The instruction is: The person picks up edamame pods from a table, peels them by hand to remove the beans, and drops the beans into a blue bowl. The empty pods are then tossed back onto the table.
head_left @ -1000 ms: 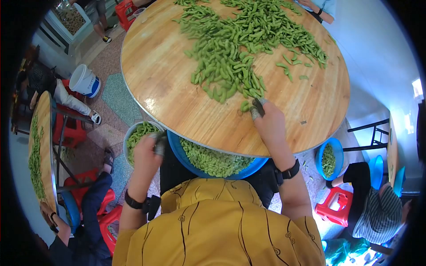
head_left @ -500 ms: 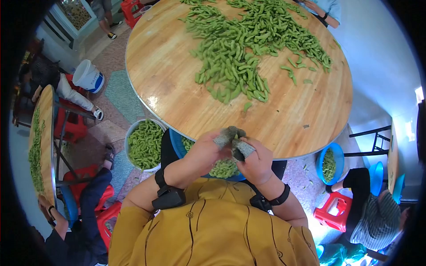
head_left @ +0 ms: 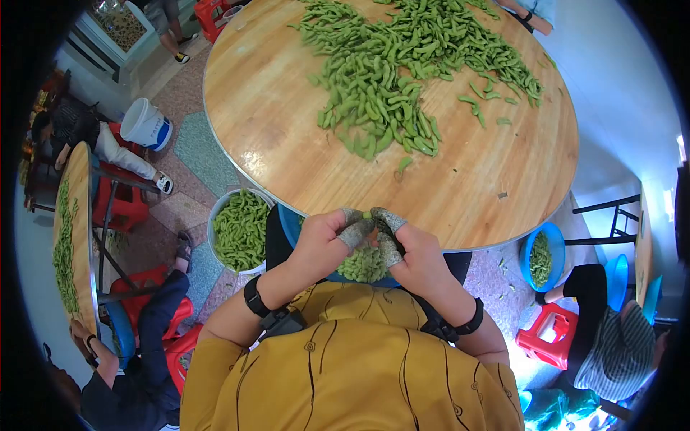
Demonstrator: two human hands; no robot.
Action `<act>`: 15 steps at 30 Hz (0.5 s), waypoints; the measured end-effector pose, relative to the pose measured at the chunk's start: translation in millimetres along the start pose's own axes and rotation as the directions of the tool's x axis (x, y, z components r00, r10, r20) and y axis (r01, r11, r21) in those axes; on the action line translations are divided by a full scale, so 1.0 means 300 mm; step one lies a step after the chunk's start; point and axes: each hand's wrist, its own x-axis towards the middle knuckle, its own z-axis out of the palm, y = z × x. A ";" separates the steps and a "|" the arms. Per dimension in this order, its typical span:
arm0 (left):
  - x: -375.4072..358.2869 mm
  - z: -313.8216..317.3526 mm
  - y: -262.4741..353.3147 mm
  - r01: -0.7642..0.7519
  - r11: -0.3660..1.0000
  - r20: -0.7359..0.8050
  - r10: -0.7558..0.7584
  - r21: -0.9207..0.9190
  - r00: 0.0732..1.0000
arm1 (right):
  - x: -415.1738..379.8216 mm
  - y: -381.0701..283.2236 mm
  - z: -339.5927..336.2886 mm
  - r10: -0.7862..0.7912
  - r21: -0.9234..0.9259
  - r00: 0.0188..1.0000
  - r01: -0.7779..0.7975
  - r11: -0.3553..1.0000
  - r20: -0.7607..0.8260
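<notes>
The single view is taken from the wearer's head, directed forward and steeply down past the yellow patterned fabric shirt (head_left: 352, 366) onto the round light-brown wooden table (head_left: 273, 93).

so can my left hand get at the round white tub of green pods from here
Likely yes: the round white tub looks uncovered and close to the left hand, though its fingers seem busy pinching a small green pod.

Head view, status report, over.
Left hand, right hand: fingertips close, grip on what looks like a green pod. Blue basin below, partly hidden by hands.
</notes>
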 end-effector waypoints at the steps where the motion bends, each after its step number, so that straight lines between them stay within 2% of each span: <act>1: -0.002 -0.002 -0.003 -0.011 0.999 -0.001 0.011 0.036 1.000 | -0.002 0.001 -0.001 0.019 0.012 1.000 -0.019 1.000 0.024; 6: -0.011 -0.006 -0.003 -0.092 0.981 -0.014 0.096 0.172 0.995 | -0.006 -0.002 -0.009 0.037 0.051 0.997 -0.041 0.998 0.075; 8: -0.025 0.000 0.027 -0.229 0.869 -0.041 0.274 0.438 0.961 | -0.008 0.001 -0.005 0.063 0.077 0.994 -0.070 0.995 0.084; 9: -0.024 -0.001 0.018 -0.226 0.871 -0.041 0.270 0.436 0.962 | -0.008 0.000 -0.003 0.067 0.077 0.994 -0.073 0.994 0.086; 11: -0.023 -0.005 -0.007 -0.376 0.627 0.057 0.467 0.683 0.882 | -0.009 -0.003 -0.001 0.082 0.101 0.993 -0.090 0.991 0.082; 15: -0.027 -0.010 -0.031 -0.381 0.621 0.070 0.465 0.685 0.883 | -0.015 0.024 0.019 0.061 0.235 0.995 -0.079 0.969 0.082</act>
